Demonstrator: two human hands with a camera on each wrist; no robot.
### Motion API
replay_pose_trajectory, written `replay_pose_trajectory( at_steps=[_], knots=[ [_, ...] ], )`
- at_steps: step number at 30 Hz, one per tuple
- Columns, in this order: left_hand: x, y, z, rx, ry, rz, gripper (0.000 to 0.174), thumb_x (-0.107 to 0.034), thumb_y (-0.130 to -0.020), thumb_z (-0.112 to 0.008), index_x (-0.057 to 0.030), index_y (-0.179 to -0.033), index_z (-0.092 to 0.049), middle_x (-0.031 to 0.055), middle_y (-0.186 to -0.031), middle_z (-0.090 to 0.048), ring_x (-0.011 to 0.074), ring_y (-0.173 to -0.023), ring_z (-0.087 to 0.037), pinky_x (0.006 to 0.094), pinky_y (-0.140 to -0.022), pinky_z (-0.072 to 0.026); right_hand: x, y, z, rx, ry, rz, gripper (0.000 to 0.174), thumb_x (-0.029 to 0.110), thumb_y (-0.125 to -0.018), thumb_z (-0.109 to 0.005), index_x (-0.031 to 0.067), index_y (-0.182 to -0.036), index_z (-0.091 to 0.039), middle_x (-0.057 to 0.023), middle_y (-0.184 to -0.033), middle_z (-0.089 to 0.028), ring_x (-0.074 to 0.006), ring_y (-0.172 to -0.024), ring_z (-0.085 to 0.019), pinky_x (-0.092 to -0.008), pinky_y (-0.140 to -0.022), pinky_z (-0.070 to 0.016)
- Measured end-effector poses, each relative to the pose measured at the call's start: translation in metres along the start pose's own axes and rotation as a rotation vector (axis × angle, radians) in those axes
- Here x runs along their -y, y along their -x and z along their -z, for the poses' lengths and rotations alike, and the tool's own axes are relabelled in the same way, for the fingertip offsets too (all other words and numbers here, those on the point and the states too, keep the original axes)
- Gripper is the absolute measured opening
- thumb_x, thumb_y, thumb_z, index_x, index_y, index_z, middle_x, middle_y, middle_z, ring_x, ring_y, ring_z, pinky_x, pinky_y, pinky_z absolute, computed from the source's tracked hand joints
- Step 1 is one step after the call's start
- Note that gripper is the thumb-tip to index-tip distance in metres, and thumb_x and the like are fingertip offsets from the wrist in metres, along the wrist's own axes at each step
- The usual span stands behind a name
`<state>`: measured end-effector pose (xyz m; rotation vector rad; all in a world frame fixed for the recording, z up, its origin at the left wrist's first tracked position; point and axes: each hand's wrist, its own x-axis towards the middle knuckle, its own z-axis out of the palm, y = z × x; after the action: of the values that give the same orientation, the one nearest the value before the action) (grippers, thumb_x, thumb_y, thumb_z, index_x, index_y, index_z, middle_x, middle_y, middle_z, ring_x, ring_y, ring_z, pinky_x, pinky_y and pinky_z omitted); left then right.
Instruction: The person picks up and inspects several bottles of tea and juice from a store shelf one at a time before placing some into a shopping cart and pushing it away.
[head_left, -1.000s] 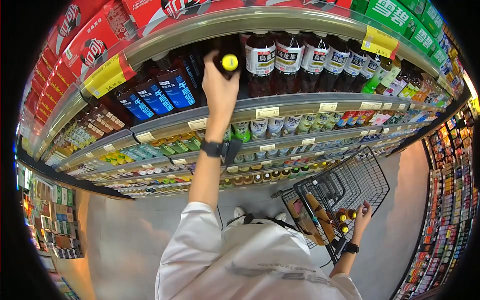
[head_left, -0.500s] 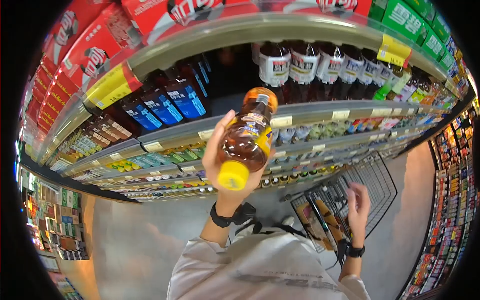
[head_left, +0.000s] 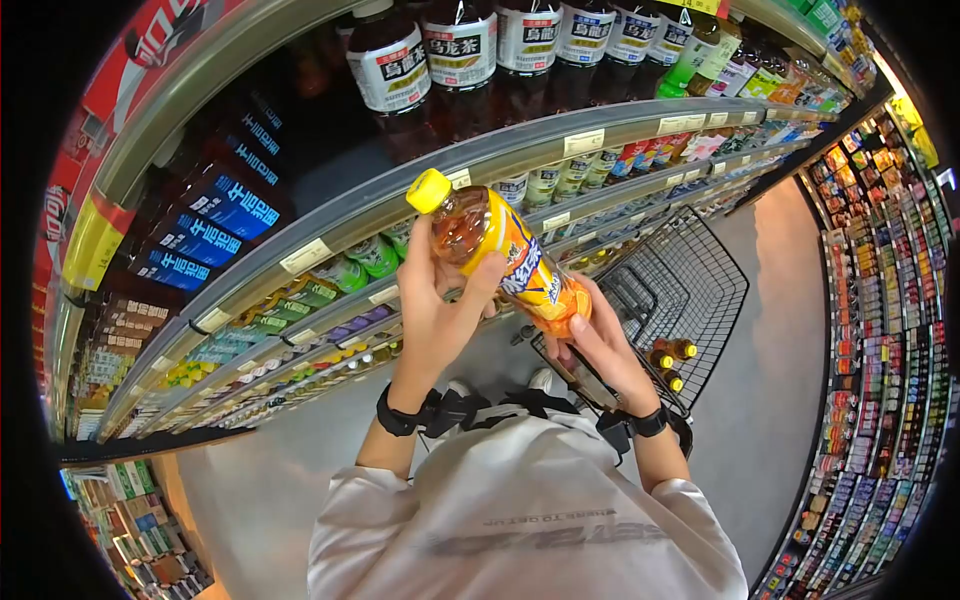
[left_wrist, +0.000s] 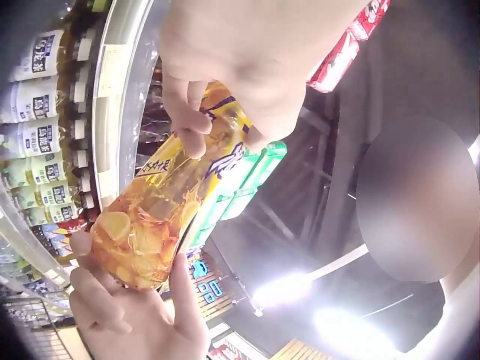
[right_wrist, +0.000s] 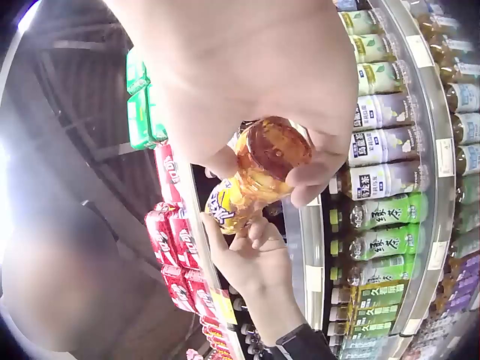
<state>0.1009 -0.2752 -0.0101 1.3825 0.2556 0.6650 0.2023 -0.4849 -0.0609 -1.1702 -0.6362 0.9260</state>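
Observation:
Both hands hold one iced tea bottle (head_left: 525,265), tilted in front of the shelves, its yellow cap up to the left. The label is yellow and orange with blue lettering. My left hand (head_left: 440,315) grips it round the upper body, thumb across the label. At the base, my right hand (head_left: 608,345) has thumb and fingers on either side. From the left wrist, fruit pictures on the lower label (left_wrist: 146,236) show above the right palm (left_wrist: 142,322). The right wrist view looks at the round bottom of the bottle (right_wrist: 277,150) between the right thumb and fingers.
A black wire shopping cart (head_left: 715,265) stands at the right, with several yellow-capped bottles (head_left: 672,360) in it. Shelves of drinks curve along the front, with white-labelled oolong tea bottles (head_left: 460,50) and blue-labelled ones (head_left: 215,220). Another stocked shelf (head_left: 880,330) lines the right side.
The left hand has brought the bottle out from the upper shelf toward the body and turned it. The right hand has come from beside the cart to the bottle's base.

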Motion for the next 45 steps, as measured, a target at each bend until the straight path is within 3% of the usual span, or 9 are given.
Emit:
replay_pose_trajectory(
  at_steps=[6, 10, 18, 24, 28, 34, 37, 40, 45],
  knots=[
    [0.013, -0.011, -0.016, 0.057, -0.118, -0.151, 0.061, -0.013, -0.096, -0.077, 0.0042, -0.144, -0.043, 0.0127, -0.126, -0.066, 0.0203, -0.113, -0.069, 0.0343, -0.097, -0.0552, -0.012, 0.015, -0.006, -0.112, 0.018, 0.061, 0.069, 0.023, -0.111, -0.054, 0.0022, -0.165, -0.017, -0.0164, -0.139, -0.057, -0.0218, -0.118, -0.064, -0.0323, -0.095, -0.0520],
    [0.019, -0.012, -0.023, 0.174, -0.227, -0.244, 0.078, -0.017, -0.085, -0.087, 0.0005, -0.147, -0.043, 0.0148, -0.128, -0.065, 0.0223, -0.114, -0.068, 0.0375, -0.101, -0.0531, -0.019, 0.014, 0.005, -0.304, 0.011, 0.082, 0.070, 0.011, -0.109, -0.054, -0.0004, -0.166, -0.015, -0.0192, -0.150, -0.053, -0.0263, -0.130, -0.061, -0.0396, -0.111, -0.0502],
    [0.013, -0.016, -0.042, 0.176, -0.579, -0.427, 0.085, -0.033, -0.071, -0.098, -0.0028, -0.139, -0.058, 0.0147, -0.119, -0.072, 0.0262, -0.106, -0.073, 0.0384, -0.091, -0.0584, -0.021, 0.023, 0.030, -0.552, -0.011, 0.052, 0.044, 0.009, -0.101, -0.068, -0.0102, -0.140, -0.057, -0.0159, -0.123, -0.073, -0.0171, -0.109, -0.071, -0.0288, -0.096, -0.0562],
    [0.022, -0.006, -0.061, 0.257, -0.081, -0.244, 0.073, -0.020, -0.091, -0.083, 0.0023, -0.148, -0.044, 0.0151, -0.132, -0.055, 0.0249, -0.125, -0.056, 0.0371, -0.109, -0.0435, -0.029, 0.039, 0.034, -0.315, 0.264, -0.053, 0.039, 0.025, -0.110, -0.056, -0.0068, -0.132, -0.057, -0.0139, -0.125, -0.067, -0.0208, -0.118, -0.064, -0.0376, -0.105, -0.0503],
    [0.020, 0.001, -0.055, 0.367, -0.389, -0.231, 0.089, -0.024, -0.096, -0.074, 0.0003, -0.163, -0.021, 0.0197, -0.128, -0.051, 0.0365, -0.123, -0.056, 0.0409, -0.104, -0.0454, -0.008, 0.026, 0.023, -0.357, 0.404, 0.272, 0.051, 0.023, -0.110, -0.052, -0.0039, -0.152, -0.042, -0.0181, -0.141, -0.057, -0.0258, -0.127, -0.060, -0.0394, -0.111, -0.0453],
    [0.071, 0.028, -0.042, 0.530, -0.669, -0.226, 0.106, -0.027, -0.096, -0.074, 0.0033, -0.166, -0.001, 0.0328, -0.154, -0.038, 0.0450, -0.138, -0.048, 0.0473, -0.113, -0.0411, 0.000, 0.014, 0.013, -0.410, 0.722, 0.248, 0.041, 0.002, -0.083, -0.074, 0.0013, -0.122, -0.062, -0.0014, -0.099, -0.062, -0.0095, -0.079, -0.055, -0.0267, -0.072, -0.0468],
    [0.041, 0.030, -0.025, 0.724, -0.648, 0.013, 0.112, -0.023, -0.092, -0.078, 0.0049, -0.165, 0.003, 0.0360, -0.166, -0.021, 0.0450, -0.148, -0.039, 0.0459, -0.119, -0.0381, 0.005, 0.007, 0.003, -0.278, 0.877, 0.315, 0.038, 0.013, -0.083, -0.081, 0.0018, -0.114, -0.062, -0.0101, -0.092, -0.066, -0.0190, -0.077, -0.063, -0.0323, -0.072, -0.0519],
    [0.051, 0.039, -0.020, 0.801, -0.599, -0.001, 0.116, -0.014, -0.088, -0.082, 0.0043, -0.165, 0.003, 0.0330, -0.160, -0.035, 0.0398, -0.144, -0.047, 0.0439, -0.116, -0.0420, -0.010, 0.008, 0.003, -0.296, 0.921, 0.393, 0.022, 0.020, -0.089, -0.080, 0.0071, -0.095, -0.064, -0.0142, -0.075, -0.066, -0.0335, -0.061, -0.067, -0.0377, -0.058, -0.0534],
    [0.032, 0.043, -0.040, 0.713, -0.629, -0.026, 0.119, -0.010, -0.085, -0.084, -0.0019, -0.167, 0.001, 0.0259, -0.154, -0.047, 0.0358, -0.143, -0.049, 0.0434, -0.117, -0.0423, -0.002, 0.022, 0.030, -0.552, 0.860, 0.415, 0.020, 0.017, -0.094, -0.073, 0.0037, -0.089, -0.059, -0.0128, -0.064, -0.061, -0.0263, -0.053, -0.063, -0.0344, -0.052, -0.0486]
  ],
)
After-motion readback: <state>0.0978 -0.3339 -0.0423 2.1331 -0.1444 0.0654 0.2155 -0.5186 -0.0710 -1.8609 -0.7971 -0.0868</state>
